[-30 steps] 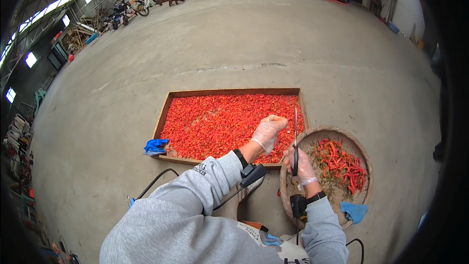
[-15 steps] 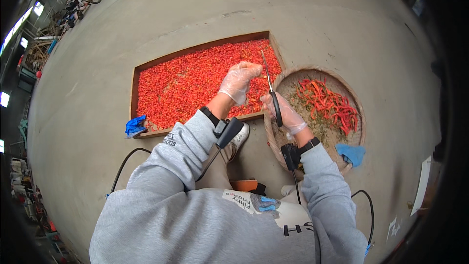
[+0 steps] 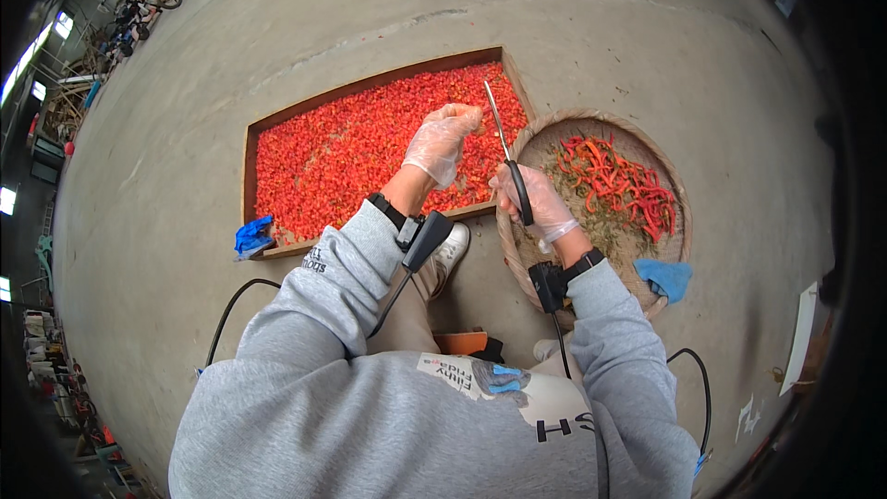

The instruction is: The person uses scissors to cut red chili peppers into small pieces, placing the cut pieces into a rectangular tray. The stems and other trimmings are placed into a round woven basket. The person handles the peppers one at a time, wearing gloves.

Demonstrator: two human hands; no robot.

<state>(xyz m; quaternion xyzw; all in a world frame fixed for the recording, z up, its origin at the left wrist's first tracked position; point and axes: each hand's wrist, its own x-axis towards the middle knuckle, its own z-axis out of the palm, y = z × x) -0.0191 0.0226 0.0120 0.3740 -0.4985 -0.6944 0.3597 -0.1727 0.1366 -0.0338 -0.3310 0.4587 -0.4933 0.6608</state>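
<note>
My left hand (image 3: 440, 143), in a clear plastic glove, is raised over the tray of chopped red chilies (image 3: 342, 157). Its fingers are pinched together, and whatever sits at their tips is too small to make out. In my gloved right hand (image 3: 540, 203) I hold black-handled scissors (image 3: 518, 192), their metal blades pointing up and away, looking closed, just right of my left fingertips. Beside that hand, a round woven basket (image 3: 684, 194) holds whole red chilies (image 3: 614, 180) heaped at its far right, with greenish stem bits (image 3: 605, 233) scattered around them.
A blue cloth (image 3: 663, 279) hangs over the basket's near right rim. Blue crumpled material (image 3: 252, 237) lies at the tray's near left corner. My shoe (image 3: 453, 248) stands close to the tray. Cluttered goods (image 3: 139, 14) line the far left; concrete floor (image 3: 370, 0) surrounds everything.
Both hands and the scissors have shifted slightly left and up in the picture, along with a small shift of the whole view. The grip on the scissors looks the same.
</note>
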